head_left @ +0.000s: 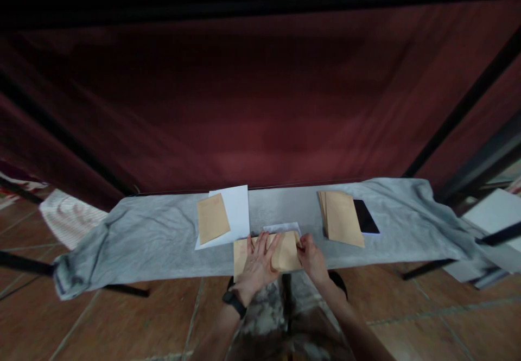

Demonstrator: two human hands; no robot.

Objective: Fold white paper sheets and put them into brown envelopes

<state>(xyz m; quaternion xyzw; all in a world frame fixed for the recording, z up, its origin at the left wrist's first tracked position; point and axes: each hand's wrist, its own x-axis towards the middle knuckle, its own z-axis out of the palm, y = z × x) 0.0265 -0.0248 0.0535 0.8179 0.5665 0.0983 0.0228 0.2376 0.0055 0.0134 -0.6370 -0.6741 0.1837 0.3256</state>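
Note:
A brown paper envelope [286, 252] lies sideways at the near edge of the cloth-covered bench, in front of my body. My left hand [260, 260], with a black band on its wrist, rests flat on the envelope, fingers spread. At the envelope's right end my right hand [311, 255] is closed, its fingers pinching the edge. Part of a white paper [283, 226] shows from beneath the envelope's far side. Whether anything is inside the envelope cannot be seen.
To the left, a brown envelope [213, 219] overlaps a white sheet [238, 211]. On the right, several stacked brown envelopes [344, 219] lie against a dark phone or tablet [366, 217]. Grey cloth [158, 236] covers the narrow bench. A dark red panel [260, 106] rises behind it.

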